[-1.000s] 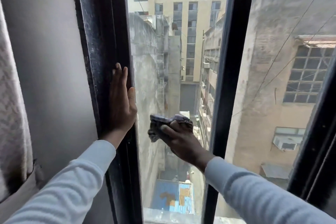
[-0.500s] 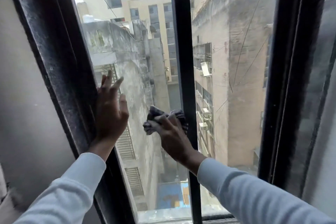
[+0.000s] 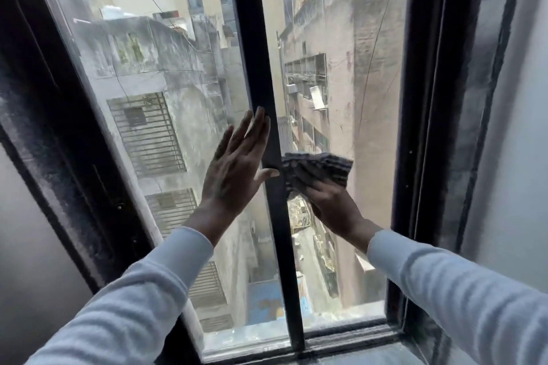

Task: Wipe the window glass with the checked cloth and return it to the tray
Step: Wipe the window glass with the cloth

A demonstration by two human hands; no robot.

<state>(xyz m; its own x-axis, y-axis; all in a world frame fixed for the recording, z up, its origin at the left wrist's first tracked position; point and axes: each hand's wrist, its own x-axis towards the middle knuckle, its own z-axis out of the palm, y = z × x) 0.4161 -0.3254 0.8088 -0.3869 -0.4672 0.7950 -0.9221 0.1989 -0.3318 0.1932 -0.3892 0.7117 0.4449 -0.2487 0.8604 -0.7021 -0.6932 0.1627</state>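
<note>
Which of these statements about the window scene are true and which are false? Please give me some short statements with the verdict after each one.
1. The right hand presses the checked cloth against the glass. True.
2. The left hand holds a second cloth. False: it is open and flat, with nothing in it.
3. The cloth lies to the right of the dark middle bar of the window. True.
4. The left hand rests on the outer frame at the far left. False: it is at the middle bar, its thumb across the bar.
5. The tray stands on the window sill. False: no tray shows in this view.
</note>
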